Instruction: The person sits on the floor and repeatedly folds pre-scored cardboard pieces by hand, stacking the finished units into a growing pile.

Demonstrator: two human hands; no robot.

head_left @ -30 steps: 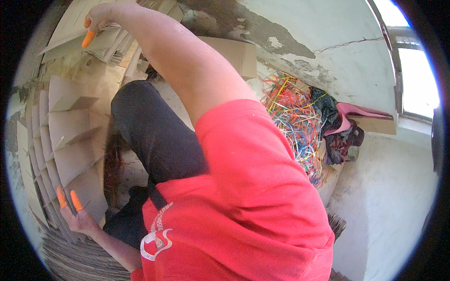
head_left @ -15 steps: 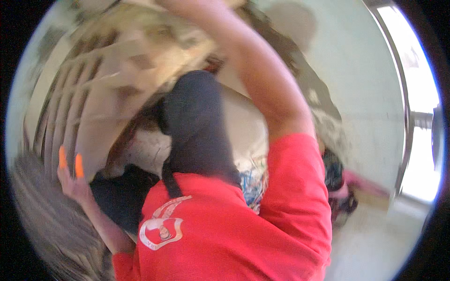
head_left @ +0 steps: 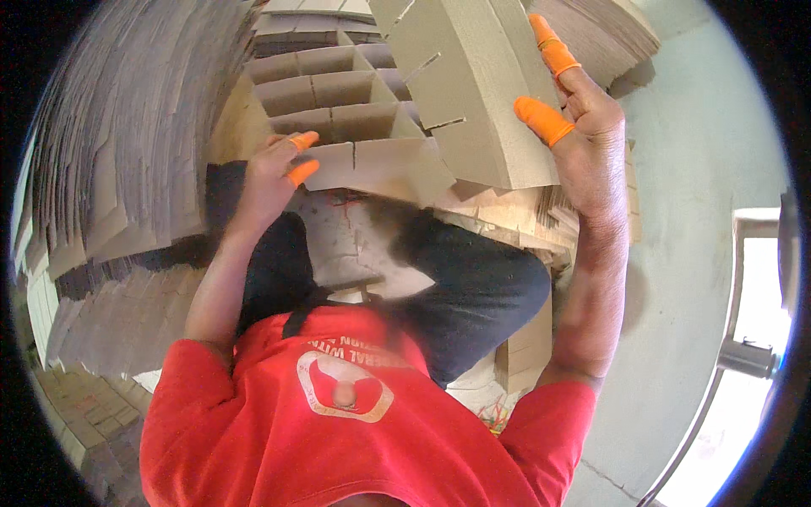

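A grid of slotted cardboard dividers (head_left: 384, 165) stands in front of me, its strips crossing to form open cells. At its near left corner is my left hand (head_left: 272, 173), with orange finger covers on the thumb and forefinger. Those two fingers are apart beside the front strip, and I see nothing held between them. My right hand (head_left: 583, 127), also wearing two orange covers, grips a slotted cardboard piece (head_left: 473, 93) by its right side. That piece is tilted over the grid's right part, slots facing left. Whether it is one sheet or several is unclear.
Tall stacks of cardboard sheets (head_left: 135, 110) rise on the left, with more cardboard (head_left: 76, 317) lower down. Another cardboard stack (head_left: 604, 34) lies at the far right, against a pale wall (head_left: 693, 152). My dark-trousered legs (head_left: 481, 279) are bent below the grid.
My view has swung left and settled. My right arm, earlier stretched far forward with its hand out of view, now holds cardboard over the grid. My left hand has come to the grid.
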